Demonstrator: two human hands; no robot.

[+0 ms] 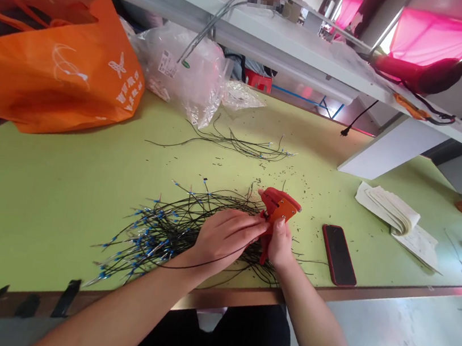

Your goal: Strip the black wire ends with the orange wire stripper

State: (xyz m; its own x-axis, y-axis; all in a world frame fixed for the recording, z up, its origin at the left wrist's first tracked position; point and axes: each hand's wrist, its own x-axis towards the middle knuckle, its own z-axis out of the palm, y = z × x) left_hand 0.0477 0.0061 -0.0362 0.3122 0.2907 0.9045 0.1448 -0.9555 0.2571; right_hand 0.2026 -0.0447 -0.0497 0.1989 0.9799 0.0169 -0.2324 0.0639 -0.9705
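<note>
My right hand point(281, 246) is wrapped round a red and orange hand tool point(284, 204), near the front edge of the table. Just left of it, my left hand point(228, 238) has its fingers pressed together at the tool's side, with a thin black wire point(205, 264) running back from them over the wrist. Beneath both hands lies a large tangled pile of black wires point(180, 229) with blue and silver ends pointing left. Farther back, a smaller bunch of black wires point(239, 142) rests on the green table point(61, 189).
An orange bag point(56, 68) and clear plastic bags point(185, 69) stand at the back left. To the right are a phone point(338, 256) and folded papers point(389, 209). A white shelf point(292, 44) spans the back. Small black scraps dot the table.
</note>
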